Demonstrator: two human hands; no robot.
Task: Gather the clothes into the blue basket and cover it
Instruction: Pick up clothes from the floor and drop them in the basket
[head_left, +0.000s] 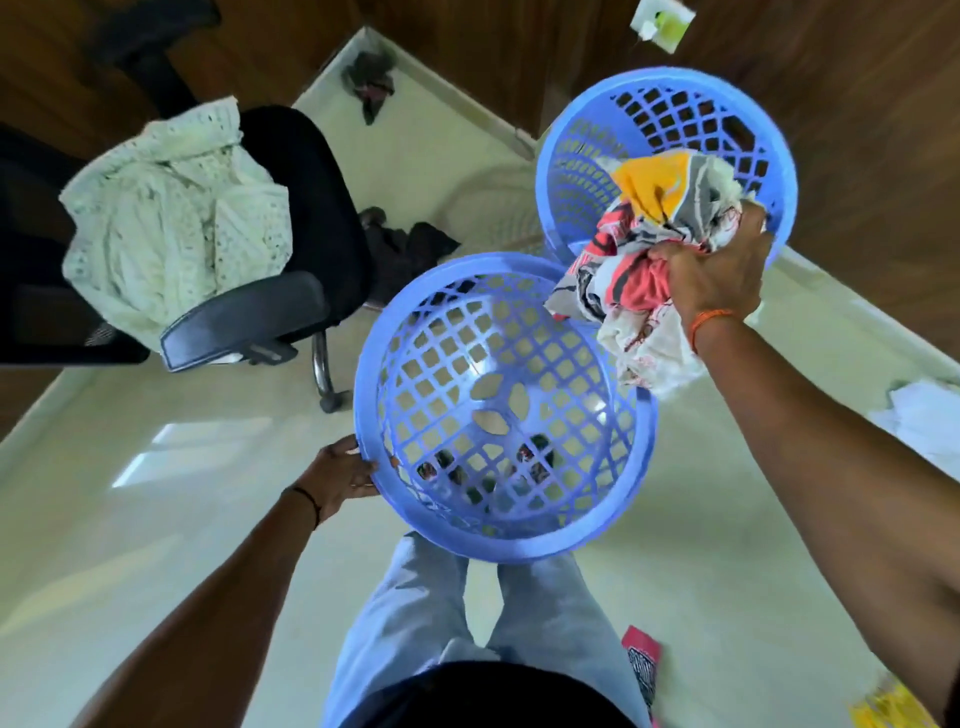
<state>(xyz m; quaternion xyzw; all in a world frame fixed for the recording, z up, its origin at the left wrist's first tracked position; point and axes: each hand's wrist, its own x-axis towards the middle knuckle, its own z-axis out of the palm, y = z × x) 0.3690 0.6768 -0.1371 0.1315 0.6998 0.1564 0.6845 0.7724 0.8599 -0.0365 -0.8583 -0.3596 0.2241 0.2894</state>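
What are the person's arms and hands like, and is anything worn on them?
Both forearms are bare, with no sleeves showing in the head view. The left hand has a thin dark thread band round its wrist. The right hand has an orange thread band round its wrist. There are no gloves and no watch. Whether any finger bears a ring is too small to tell.

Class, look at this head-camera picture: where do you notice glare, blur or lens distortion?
Head view: window glare on the glossy floor; motion blur on the patterned cloth gripped by the right hand and on the far basket; wide-angle bending stretches both arms and skirting lines.
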